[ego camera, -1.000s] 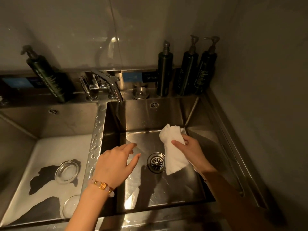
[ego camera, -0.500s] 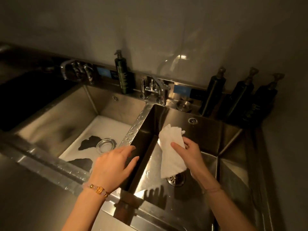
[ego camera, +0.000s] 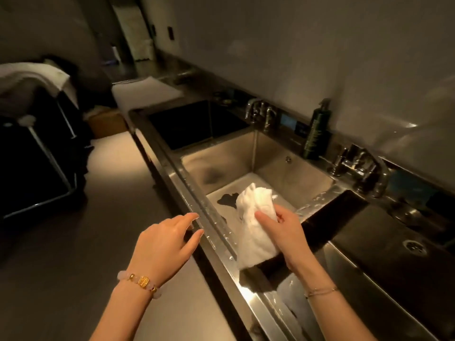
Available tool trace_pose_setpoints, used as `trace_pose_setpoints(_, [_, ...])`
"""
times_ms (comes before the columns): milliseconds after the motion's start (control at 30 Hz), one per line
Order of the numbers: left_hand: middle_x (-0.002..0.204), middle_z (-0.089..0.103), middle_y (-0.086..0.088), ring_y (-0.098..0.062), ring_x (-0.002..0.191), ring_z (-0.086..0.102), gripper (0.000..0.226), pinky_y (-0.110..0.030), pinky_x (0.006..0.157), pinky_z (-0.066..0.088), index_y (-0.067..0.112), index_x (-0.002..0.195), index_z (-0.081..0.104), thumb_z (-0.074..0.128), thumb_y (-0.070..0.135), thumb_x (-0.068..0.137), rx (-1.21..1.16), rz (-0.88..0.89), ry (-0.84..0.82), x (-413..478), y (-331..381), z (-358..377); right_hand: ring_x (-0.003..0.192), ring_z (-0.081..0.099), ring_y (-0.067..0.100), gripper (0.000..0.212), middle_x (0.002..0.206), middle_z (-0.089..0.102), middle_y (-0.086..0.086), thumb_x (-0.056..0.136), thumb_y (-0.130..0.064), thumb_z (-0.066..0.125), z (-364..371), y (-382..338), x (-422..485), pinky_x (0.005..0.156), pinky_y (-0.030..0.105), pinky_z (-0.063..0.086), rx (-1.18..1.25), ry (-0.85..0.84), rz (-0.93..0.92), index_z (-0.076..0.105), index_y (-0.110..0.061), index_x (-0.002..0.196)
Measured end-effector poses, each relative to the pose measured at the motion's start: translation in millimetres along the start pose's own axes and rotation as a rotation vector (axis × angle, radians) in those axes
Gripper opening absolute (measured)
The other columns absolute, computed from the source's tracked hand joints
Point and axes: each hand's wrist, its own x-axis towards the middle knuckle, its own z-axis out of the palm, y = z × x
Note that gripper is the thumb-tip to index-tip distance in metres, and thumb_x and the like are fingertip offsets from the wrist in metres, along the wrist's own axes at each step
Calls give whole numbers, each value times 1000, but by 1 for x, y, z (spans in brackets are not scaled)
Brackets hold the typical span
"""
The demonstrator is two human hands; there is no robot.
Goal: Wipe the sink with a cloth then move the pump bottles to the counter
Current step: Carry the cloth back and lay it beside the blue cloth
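Observation:
My right hand (ego camera: 286,232) grips a crumpled white cloth (ego camera: 253,230) and holds it above the front rim between two steel sink basins. The middle basin (ego camera: 270,153) lies behind the cloth, with a pale wet floor and dark patches. The right basin (ego camera: 384,249) shows its round drain at the far right. My left hand (ego camera: 163,244), with a bead bracelet at the wrist, hovers with loose fingers above the floor side of the sink's front rim. One dark pump bottle (ego camera: 316,135) stands on the back ledge. The other pump bottles are out of view.
Two taps (ego camera: 362,166) (ego camera: 261,114) rise from the back ledge. A third dark basin (ego camera: 194,124) lies further left, then a white board (ego camera: 145,91) on the counter. A black cart (ego camera: 34,153) with a white towel stands on the floor at the left.
The view has swung left along the sinks. My right hand has carried the cloth from over the right basin's drain toward the middle basin. My left hand has moved off the divider, out past the front rim.

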Motion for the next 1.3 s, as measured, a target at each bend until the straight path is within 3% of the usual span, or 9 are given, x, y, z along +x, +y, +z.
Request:
trace_pose_setpoints(100, [98, 67, 11, -8, 84, 63, 44, -17, 59, 41, 27, 125, 51, 41, 49, 88, 12, -84, 36, -6, -35, -15, 80, 68, 11, 11, 83, 71, -2, 82, -21, 66, 45, -8, 20, 64, 21, 53, -8, -98, -15, 68, -18, 92])
trace_pose_setpoints(233, [94, 67, 11, -8, 81, 63, 41, -18, 57, 41, 25, 122, 55, 46, 46, 88, 57, -174, 94, -12, -92, -32, 85, 68, 15, 20, 89, 71, 1, 81, -25, 67, 113, -16, 46, 68, 25, 54, -30, -184, -23, 66, -17, 99])
trace_pose_setpoints(367, [101, 66, 11, -9, 87, 62, 43, -23, 64, 48, 27, 127, 50, 45, 46, 89, 60, -271, 144, -14, -154, -52, 88, 67, 16, 25, 94, 70, 2, 81, -27, 67, 185, -30, 67, 72, 28, 56, -52, -269, -40, 64, -17, 104])
trace_pose_setpoints(600, [108, 64, 9, -8, 85, 61, 44, -23, 72, 48, 25, 130, 47, 46, 44, 90, 59, -322, 208, -9, -246, -82, 76, 66, 5, 13, 87, 68, -3, 82, -28, 65, 292, -61, 98, 53, 11, 49, -43, -351, -107, 62, -25, 94])
trace_pose_setpoints(800, [111, 62, 7, -10, 88, 60, 43, -27, 74, 48, 26, 130, 45, 42, 44, 91, 87, -391, 234, -7, -304, -89, 78, 65, 9, 23, 89, 67, 3, 82, -29, 65, 363, -64, 125, 52, 9, 46, -43, -432, -123, 63, -14, 99])
trace_pose_setpoints(1033, [116, 61, 8, -13, 97, 58, 42, -30, 78, 45, 28, 131, 44, 39, 45, 93, 94, -444, 256, 26, -364, -78, 79, 62, 7, 14, 88, 62, -4, 83, -31, 63, 433, -54, 188, 52, 9, 46, -94, -498, -120, 59, -25, 95])
trace_pose_setpoints(1167, [108, 65, 4, -19, 94, 61, 42, -34, 73, 48, 25, 124, 52, 39, 45, 90, 144, -470, 259, 67, -411, -69, 84, 62, 10, 11, 90, 62, -4, 82, -30, 64, 474, -55, 245, 62, 17, 47, -99, -540, -116, 57, -32, 90])
trace_pose_setpoints(1300, [81, 69, 7, -15, 66, 64, 35, -28, 47, 45, 23, 102, 64, 45, 44, 83, 242, -511, 221, 119, -462, -69, 83, 63, 11, 15, 94, 62, -4, 82, -27, 64, 512, -71, 310, 61, 17, 50, -43, -605, -106, 54, -37, 88])
